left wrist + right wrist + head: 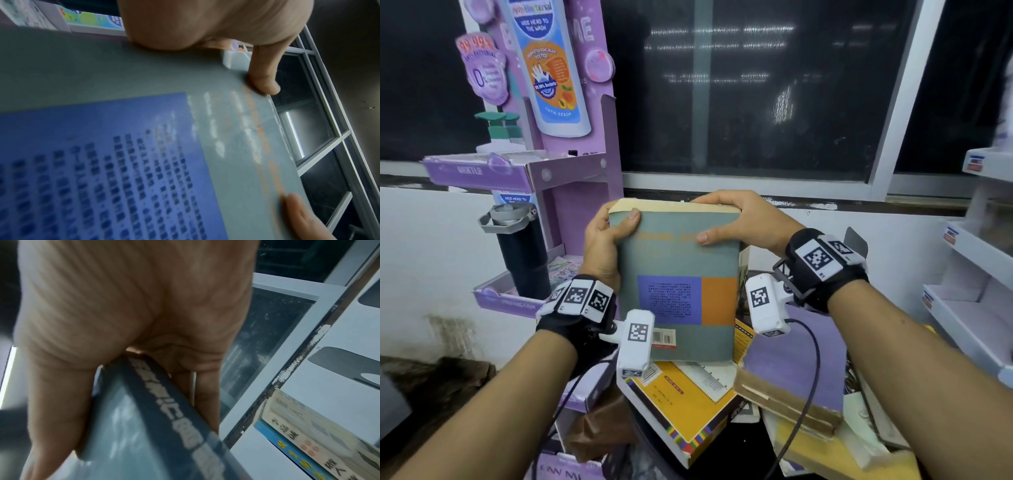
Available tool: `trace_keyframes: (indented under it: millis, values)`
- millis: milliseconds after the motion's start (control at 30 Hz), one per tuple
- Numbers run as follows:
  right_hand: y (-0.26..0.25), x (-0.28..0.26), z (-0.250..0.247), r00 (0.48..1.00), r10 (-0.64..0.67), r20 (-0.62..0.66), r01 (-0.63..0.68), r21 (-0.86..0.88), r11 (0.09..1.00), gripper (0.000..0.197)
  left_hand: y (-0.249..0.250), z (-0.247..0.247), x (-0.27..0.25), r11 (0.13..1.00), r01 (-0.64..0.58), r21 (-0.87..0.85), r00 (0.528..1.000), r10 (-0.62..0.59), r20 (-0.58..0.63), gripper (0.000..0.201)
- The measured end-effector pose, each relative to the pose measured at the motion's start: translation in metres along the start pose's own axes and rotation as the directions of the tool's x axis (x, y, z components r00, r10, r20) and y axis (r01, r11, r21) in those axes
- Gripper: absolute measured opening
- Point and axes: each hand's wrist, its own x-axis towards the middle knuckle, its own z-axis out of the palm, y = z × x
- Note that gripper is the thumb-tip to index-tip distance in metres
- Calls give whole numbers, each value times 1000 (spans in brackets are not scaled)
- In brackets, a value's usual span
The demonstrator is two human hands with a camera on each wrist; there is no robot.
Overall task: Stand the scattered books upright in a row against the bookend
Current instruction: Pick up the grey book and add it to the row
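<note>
A grey-green book (681, 260) with a blue and orange panel on its back cover is held up in the air, tilted toward me, above a pile of books. My left hand (607, 236) grips its top left corner, thumb on the cover. My right hand (736, 219) grips the top right corner, thumb on the cover and fingers over the top edge. In the left wrist view the cover (144, 113) fills the frame, with the left thumb (265, 78) on it. The right wrist view shows the dark spine (170, 408) inside my right hand (144, 313). A grey bookend (856, 240) peeks behind my right wrist.
A yellow book (681, 401), a tan-edged book (780, 401) and others lie scattered on a purple surface (791, 346) below. A purple cardboard display (571, 164) with a dark flask (524, 253) stands at left. White shelves (969, 267) stand at right. A window fills the back.
</note>
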Motion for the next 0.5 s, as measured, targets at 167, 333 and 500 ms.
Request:
trace_keyframes:
  millis: [167,333,500]
  values:
    - [-19,-5,-14,997,-45,-55,43,-34,998,51,9,11,19,1000,16,4,997,-17,72,33]
    - [-19,-8,-18,967,-95,-238,72,-105,992,52,10,27,36,998,28,49,990,-34,134,37]
    - [-15,-17,-21,920,-127,-370,82,-136,987,49,5,46,47,993,39,112,984,-57,168,33]
